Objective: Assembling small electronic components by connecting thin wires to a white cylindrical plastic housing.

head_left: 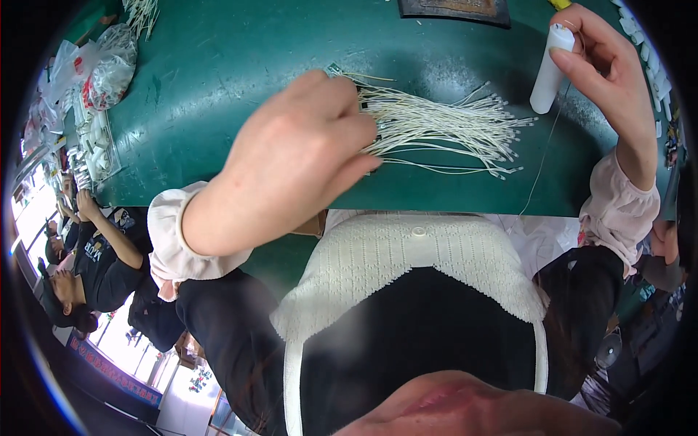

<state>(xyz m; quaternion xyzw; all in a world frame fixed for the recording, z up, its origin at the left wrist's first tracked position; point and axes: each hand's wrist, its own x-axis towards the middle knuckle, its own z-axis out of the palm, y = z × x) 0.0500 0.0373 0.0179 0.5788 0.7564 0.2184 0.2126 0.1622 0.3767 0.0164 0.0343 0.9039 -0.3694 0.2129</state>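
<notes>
My left hand [298, 138] is over the left end of a bundle of thin white wires [451, 131] lying on the green tabletop. Its fingers are curled together, and what they pinch is hidden. A small green circuit board [334, 70] shows just beyond its knuckles. My right hand [611, 76], at the far right, grips a white cylinder [549, 76] between thumb and fingers, its lower end tilted to the left. One fine strand [542, 163] trails from near this hand down to the table's near edge. Behind the fingertips shows a bit of something yellow [559, 3].
A dark, flat tray-like plate [458, 10] lies at the far edge. Clear plastic bags [109, 69] and white pieces [93, 145] crowd the left end. More white pieces [649, 58] line the right side. Another person [94, 254] in black is at the left.
</notes>
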